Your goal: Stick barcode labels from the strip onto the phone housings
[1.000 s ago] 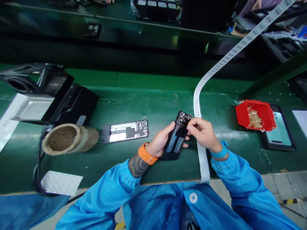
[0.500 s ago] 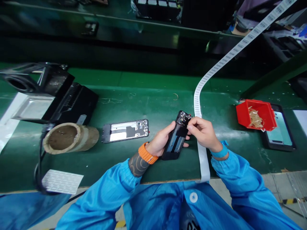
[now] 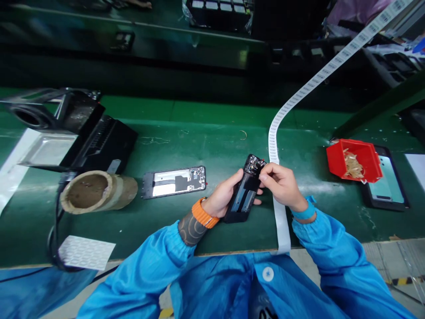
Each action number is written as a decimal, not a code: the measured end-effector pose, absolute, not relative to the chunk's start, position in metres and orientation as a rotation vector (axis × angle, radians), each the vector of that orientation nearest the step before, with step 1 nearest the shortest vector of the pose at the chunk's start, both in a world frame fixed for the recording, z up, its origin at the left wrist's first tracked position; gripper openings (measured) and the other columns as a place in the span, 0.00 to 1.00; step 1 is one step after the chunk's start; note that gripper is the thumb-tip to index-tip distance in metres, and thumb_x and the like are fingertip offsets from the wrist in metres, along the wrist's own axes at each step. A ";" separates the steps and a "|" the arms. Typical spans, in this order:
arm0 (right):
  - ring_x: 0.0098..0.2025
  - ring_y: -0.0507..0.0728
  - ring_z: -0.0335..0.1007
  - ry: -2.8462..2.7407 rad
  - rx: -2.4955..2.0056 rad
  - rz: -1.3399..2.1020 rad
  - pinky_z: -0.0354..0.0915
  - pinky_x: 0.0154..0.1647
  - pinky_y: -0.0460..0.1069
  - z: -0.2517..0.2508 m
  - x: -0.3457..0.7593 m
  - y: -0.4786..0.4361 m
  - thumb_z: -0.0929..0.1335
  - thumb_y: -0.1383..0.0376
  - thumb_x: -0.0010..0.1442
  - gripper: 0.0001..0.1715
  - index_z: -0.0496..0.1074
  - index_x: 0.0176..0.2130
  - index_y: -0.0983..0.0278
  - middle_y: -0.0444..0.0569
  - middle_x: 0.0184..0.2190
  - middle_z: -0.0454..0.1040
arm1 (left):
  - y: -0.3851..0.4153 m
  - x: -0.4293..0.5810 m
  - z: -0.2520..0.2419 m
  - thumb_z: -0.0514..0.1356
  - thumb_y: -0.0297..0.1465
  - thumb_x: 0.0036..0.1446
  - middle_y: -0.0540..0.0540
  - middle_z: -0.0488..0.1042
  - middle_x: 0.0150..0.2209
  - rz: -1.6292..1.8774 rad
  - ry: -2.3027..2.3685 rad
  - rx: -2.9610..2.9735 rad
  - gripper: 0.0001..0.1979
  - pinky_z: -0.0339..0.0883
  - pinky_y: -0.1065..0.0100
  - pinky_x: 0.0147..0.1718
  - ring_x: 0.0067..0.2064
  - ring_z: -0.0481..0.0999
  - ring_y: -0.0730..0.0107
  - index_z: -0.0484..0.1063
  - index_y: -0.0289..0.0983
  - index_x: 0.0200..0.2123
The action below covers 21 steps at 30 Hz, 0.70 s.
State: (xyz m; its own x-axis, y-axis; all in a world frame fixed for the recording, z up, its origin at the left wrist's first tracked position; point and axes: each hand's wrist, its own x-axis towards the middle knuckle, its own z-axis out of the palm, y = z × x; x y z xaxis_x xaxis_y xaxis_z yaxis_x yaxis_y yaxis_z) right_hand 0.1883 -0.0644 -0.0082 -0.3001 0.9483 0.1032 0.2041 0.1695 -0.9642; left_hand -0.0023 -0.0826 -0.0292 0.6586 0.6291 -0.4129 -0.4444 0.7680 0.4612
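An opened smartphone (image 3: 245,192) lies tilted in my left hand (image 3: 223,194), its bare circuit board facing up at the top end. The left fingers wrap beneath it and the thumb presses on its side. My right hand (image 3: 279,182) is closed in a pinch at the phone's upper right edge, beside the board. Whatever sits between those fingertips is too small to make out. Left of my hands, a second opened phone (image 3: 175,181) rests flat on the green bench. A strip of barcode labels (image 3: 272,141) runs under my right wrist to the bench's front edge.
On the right stands a red bin (image 3: 337,159) of tan rubber bands, partly over a phone-like device (image 3: 388,181). At left are a black machine (image 3: 109,137), a cardboard tube (image 3: 122,192) and a white patterned sheet (image 3: 88,252). A dark shelf (image 3: 159,53) spans the back.
Both hands and the phone hold almost the same position. Only the camera view has shifted slightly.
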 end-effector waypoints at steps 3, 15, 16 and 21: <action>0.25 0.51 0.66 -1.658 -1.104 1.191 0.62 0.26 0.46 -0.008 0.188 -0.064 0.69 0.55 0.62 0.16 0.69 0.28 0.61 0.43 0.23 0.69 | -0.082 -0.002 -0.029 0.45 0.46 0.72 0.34 0.83 0.40 0.605 0.622 0.330 0.29 0.75 0.64 0.36 0.34 0.84 0.59 0.74 0.31 0.58; 0.26 0.51 0.67 -1.649 -1.119 1.205 0.62 0.27 0.46 -0.009 0.189 -0.064 0.70 0.52 0.63 0.18 0.69 0.29 0.61 0.42 0.24 0.69 | -0.083 0.000 -0.025 0.47 0.44 0.72 0.36 0.82 0.37 0.647 0.607 0.334 0.26 0.76 0.64 0.36 0.36 0.83 0.59 0.77 0.31 0.50; 0.26 0.51 0.67 -1.646 -1.120 1.209 0.62 0.27 0.46 -0.009 0.189 -0.064 0.70 0.52 0.63 0.18 0.69 0.29 0.61 0.42 0.24 0.69 | -0.083 0.000 -0.025 0.47 0.44 0.72 0.36 0.82 0.36 0.649 0.610 0.330 0.26 0.76 0.64 0.36 0.36 0.83 0.59 0.77 0.31 0.49; 0.26 0.51 0.67 -1.640 -1.104 1.223 0.62 0.27 0.46 -0.010 0.190 -0.064 0.70 0.53 0.63 0.16 0.70 0.31 0.62 0.42 0.25 0.68 | -0.082 0.001 -0.021 0.46 0.42 0.73 0.37 0.82 0.36 0.653 0.634 0.302 0.25 0.76 0.64 0.34 0.34 0.83 0.60 0.78 0.32 0.46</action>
State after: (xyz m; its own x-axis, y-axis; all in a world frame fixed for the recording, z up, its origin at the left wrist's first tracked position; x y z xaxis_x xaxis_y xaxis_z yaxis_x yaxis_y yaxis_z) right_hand 0.1897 -0.0635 -0.0098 -0.3048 0.9479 0.0930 0.1814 0.1537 -0.9713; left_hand 0.0006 -0.0818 -0.0209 0.6166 0.6459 -0.4501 -0.4683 0.7605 0.4498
